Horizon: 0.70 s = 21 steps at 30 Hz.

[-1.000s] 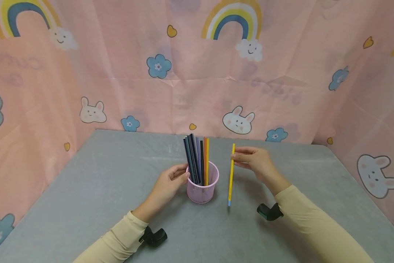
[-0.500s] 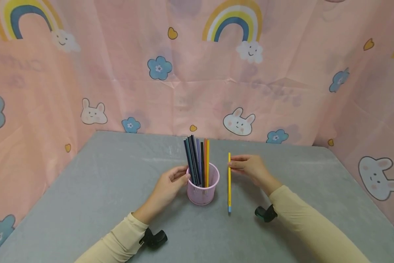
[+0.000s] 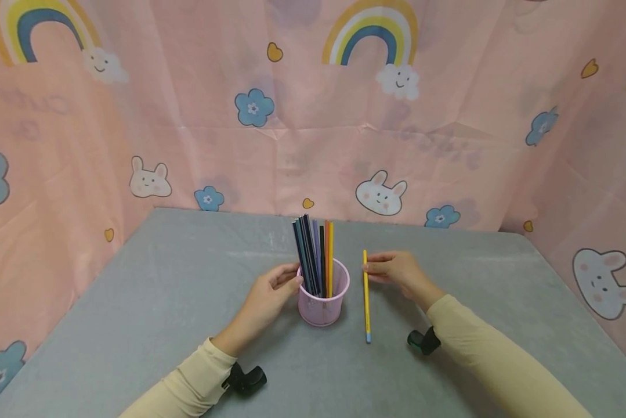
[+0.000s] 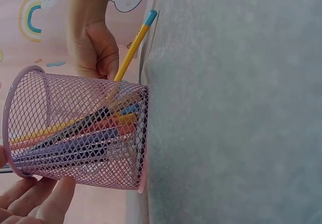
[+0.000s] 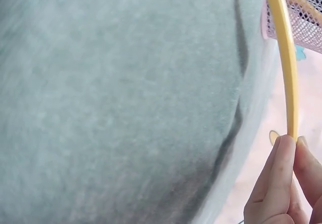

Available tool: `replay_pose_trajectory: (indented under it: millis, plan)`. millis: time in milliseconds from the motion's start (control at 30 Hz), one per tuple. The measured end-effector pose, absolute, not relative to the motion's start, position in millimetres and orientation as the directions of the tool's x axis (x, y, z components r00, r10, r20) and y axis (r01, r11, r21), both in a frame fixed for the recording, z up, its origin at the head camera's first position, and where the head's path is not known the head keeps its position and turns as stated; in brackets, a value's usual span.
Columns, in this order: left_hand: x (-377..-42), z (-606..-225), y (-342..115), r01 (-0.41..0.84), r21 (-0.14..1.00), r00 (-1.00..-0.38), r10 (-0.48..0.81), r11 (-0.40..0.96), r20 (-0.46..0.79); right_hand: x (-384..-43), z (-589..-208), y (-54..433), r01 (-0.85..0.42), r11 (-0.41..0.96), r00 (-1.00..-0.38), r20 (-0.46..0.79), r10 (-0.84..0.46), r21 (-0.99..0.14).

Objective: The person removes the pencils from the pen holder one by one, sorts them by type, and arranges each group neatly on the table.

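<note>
A pink mesh pencil cup [image 3: 320,312] stands on the grey table. My left hand [image 3: 260,305] grips its rim from the left, thumb in front and fingers at the side. Several dark, purple, orange and yellow pencils [image 3: 307,255] lean to the left inside it. To the right of the cup, my right hand [image 3: 400,273] pinches a yellow pencil [image 3: 366,302] near its upper end. This pencil is held nearly upright, its blue-tipped end down. In the left wrist view the blue end [image 4: 150,16] is right by the tabletop. Thumb and fingertips [image 5: 286,146] meet on the pencil in the right wrist view.
The grey tabletop [image 3: 151,325] extends around the cup on all sides. A pink curtain [image 3: 302,151] printed with rainbows, rabbits and flowers hangs behind and at both sides. Each wrist carries a small black camera [image 3: 246,380].
Over the last second my right hand has come down and slightly left and nearer with the yellow pencil. My left hand and the cup have stayed in place.
</note>
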<state>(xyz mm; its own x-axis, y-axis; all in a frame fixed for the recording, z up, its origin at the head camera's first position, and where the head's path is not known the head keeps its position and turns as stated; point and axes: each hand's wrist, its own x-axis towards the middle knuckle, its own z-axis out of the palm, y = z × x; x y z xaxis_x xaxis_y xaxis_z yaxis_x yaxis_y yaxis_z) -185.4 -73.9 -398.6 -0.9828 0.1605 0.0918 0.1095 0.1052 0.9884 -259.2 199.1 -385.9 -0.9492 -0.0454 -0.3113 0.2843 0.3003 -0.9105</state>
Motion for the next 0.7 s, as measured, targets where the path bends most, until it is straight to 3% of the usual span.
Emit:
replay_pose_trajectory:
  millis: [700]
  plan:
    - [-186.3,-399.8,-74.4,0.118,0.985,-0.983,0.157,0.123,0.098,-263.2,-397.6,194.6,0.344,0.336,-0.926,-0.377,-0.034,-0.877]
